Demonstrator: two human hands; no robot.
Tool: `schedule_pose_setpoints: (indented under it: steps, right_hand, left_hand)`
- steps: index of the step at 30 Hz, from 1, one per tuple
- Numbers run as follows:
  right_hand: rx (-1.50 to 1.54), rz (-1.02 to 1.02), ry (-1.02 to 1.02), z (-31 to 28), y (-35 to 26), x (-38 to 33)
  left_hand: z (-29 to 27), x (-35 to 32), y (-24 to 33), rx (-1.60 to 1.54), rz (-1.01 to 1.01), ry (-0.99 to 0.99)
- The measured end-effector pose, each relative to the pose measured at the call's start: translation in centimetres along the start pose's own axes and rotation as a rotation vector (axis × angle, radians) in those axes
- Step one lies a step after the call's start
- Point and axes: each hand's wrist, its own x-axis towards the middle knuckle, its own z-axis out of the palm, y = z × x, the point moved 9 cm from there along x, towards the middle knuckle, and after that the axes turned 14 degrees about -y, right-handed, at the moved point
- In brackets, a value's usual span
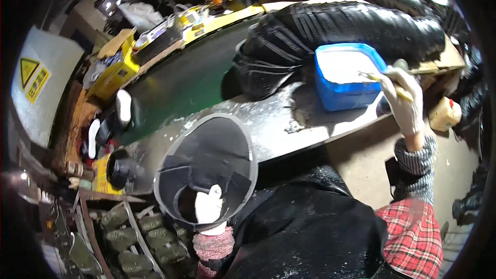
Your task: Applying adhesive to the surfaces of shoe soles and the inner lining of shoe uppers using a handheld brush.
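My left hand [208, 206], in a white glove, grips the near rim of a large black rubber tube piece [206, 170] that stands open-ended in front of me. My right hand [405, 101], also gloved in white, holds a brush with a pale handle [385, 80] at the right edge of a blue tub [346, 93]. The tub holds a white paste [343, 64] and stands on a smeared metal worktop [268, 124].
Big black rubber tubes [351, 26] lie behind the tub. A green belt [186, 82] runs up the left with yellow boxes [116, 72] beside it. Several grey moulded parts [150, 237] sit on a rack at lower left. A tan object [444, 113] stands at the right.
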Motion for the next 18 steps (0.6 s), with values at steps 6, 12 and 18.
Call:
schedule_pose_setpoints:
  steps: [6, 12, 18]
  right_hand:
    - [0.463, -0.192, 0.042, 5.8, -10.0, 0.3]
    - [0.796, -0.608, -0.349, 18.6, -21.0, 4.8]
    - [0.986, 0.056, -0.727, 24.0, -13.3, 0.3]
  left_hand:
    - [-2.7, 0.3, -2.3, 0.461, 0.089, -0.004]
    - [-2.8, 0.1, -1.9, 0.370, -0.327, 0.046]
    - [-4.2, -0.4, 0.7, -0.046, 0.138, 0.171]
